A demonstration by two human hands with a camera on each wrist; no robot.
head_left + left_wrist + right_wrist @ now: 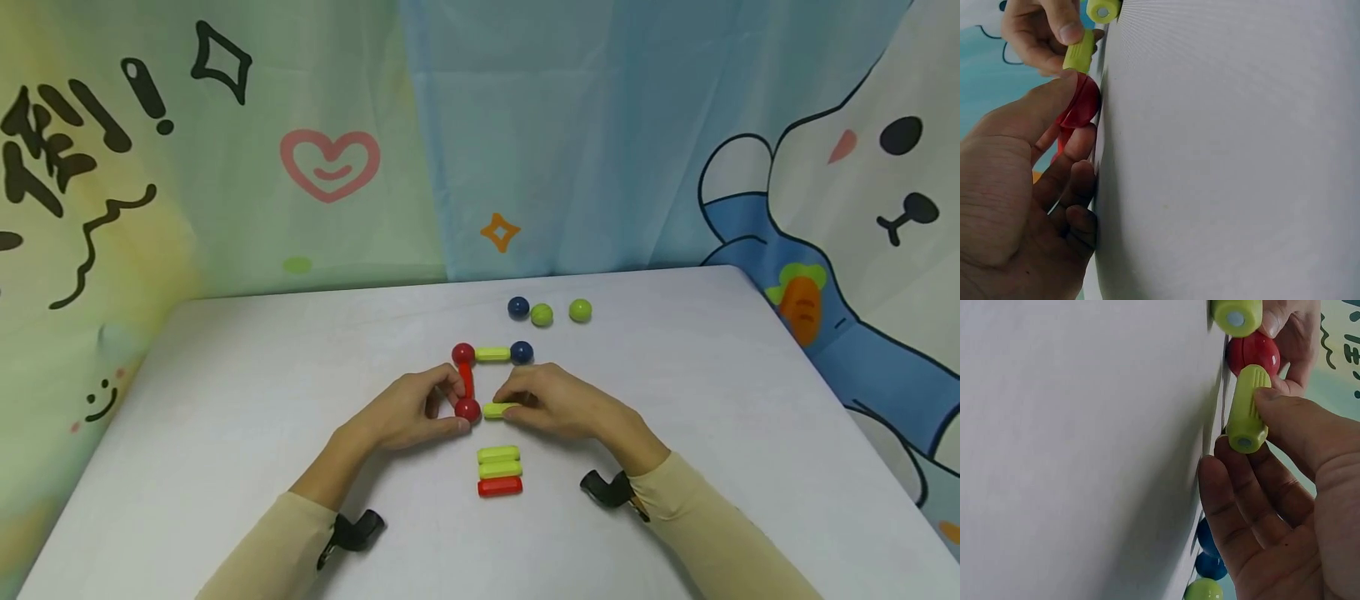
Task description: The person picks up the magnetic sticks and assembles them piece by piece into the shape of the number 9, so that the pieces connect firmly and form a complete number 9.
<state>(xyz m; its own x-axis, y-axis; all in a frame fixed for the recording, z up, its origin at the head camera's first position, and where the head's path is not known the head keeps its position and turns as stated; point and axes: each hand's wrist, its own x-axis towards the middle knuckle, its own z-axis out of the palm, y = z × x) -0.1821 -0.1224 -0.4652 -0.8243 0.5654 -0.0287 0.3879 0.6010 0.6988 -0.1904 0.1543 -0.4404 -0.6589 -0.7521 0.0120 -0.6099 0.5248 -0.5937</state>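
My left hand pinches the near red ball between thumb and fingers. A red rod runs from that ball to a far red ball. From the far ball a yellow-green rod leads right to a dark blue ball. Thumb and fingers of my right hand pinch another yellow-green rod, which has a grey disc in its end. Its other end points at the near red ball, very close to it; whether they touch I cannot tell.
Nearer the front lie two yellow-green rods and a red rod, side by side. At the back sit a dark blue ball and two green balls. A printed curtain hangs behind the white table.
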